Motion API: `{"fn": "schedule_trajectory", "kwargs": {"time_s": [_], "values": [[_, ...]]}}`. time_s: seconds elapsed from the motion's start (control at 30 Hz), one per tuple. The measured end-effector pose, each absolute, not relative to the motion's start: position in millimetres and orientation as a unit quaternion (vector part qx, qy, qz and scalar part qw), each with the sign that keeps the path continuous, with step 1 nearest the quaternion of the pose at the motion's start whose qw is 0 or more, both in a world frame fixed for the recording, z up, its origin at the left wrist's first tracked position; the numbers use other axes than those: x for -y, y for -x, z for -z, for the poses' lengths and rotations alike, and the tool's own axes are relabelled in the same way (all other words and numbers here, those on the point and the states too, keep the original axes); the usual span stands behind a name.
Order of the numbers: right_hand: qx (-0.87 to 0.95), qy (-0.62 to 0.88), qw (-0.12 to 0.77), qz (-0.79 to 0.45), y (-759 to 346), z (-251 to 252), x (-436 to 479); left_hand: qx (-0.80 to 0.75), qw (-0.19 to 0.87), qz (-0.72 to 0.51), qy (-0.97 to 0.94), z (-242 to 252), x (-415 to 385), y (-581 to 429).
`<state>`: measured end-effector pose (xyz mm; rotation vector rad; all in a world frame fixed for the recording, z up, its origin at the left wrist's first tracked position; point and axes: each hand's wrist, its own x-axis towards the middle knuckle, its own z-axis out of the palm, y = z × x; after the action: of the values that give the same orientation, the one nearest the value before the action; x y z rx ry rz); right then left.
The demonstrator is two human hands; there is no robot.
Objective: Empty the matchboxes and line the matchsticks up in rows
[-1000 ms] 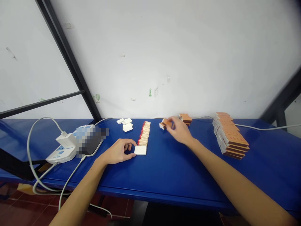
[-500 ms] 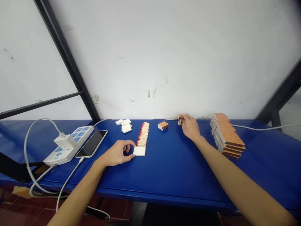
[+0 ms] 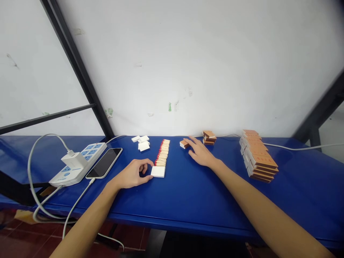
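My left hand (image 3: pixel 135 173) has thumb and index finger pinched at the left edge of a small white matchbox tray (image 3: pixel 158 172), which lies flat on the blue table. Just beyond it runs a row of red-tipped matches (image 3: pixel 162 153). My right hand (image 3: pixel 200 152) is at a brown and white matchbox (image 3: pixel 184 144), its fingers apart and partly over the box's right side; whether they touch it is hard to see. Behind that hand stands a short stack of brown matchbox sleeves (image 3: pixel 209 137).
Several white pieces (image 3: pixel 143 143) lie at the back. A large stack of matchboxes (image 3: pixel 258 156) stands at the right. On the left are a phone (image 3: pixel 104 163), a power strip (image 3: pixel 80 163) with a charger (image 3: pixel 74 161), and loose white cables. A wall (image 3: pixel 215 71) borders the table's back.
My right hand has left the short stack of sleeves and moved left to the single matchbox. The piece it touched now sits on top of that stack. My left hand stays at the tray.
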<state>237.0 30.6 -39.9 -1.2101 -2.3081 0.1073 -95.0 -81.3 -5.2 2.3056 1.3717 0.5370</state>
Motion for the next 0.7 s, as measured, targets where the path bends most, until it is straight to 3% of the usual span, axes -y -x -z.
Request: {"fn": "schedule_trajectory", "kwargs": {"time_s": [0.1, 0.7], "values": [[0.862, 0.441, 0.237, -0.078, -238.9, 42.6, -30.8, -0.491, 0.204, -0.197, -0.824, 4.9, 81.8, 95.2], [0.851, 0.435, 0.286, -0.072, -237.3, 39.4, -31.8, -0.501, 0.233, -0.227, -0.802, 4.7, 82.3, 93.3]]}}
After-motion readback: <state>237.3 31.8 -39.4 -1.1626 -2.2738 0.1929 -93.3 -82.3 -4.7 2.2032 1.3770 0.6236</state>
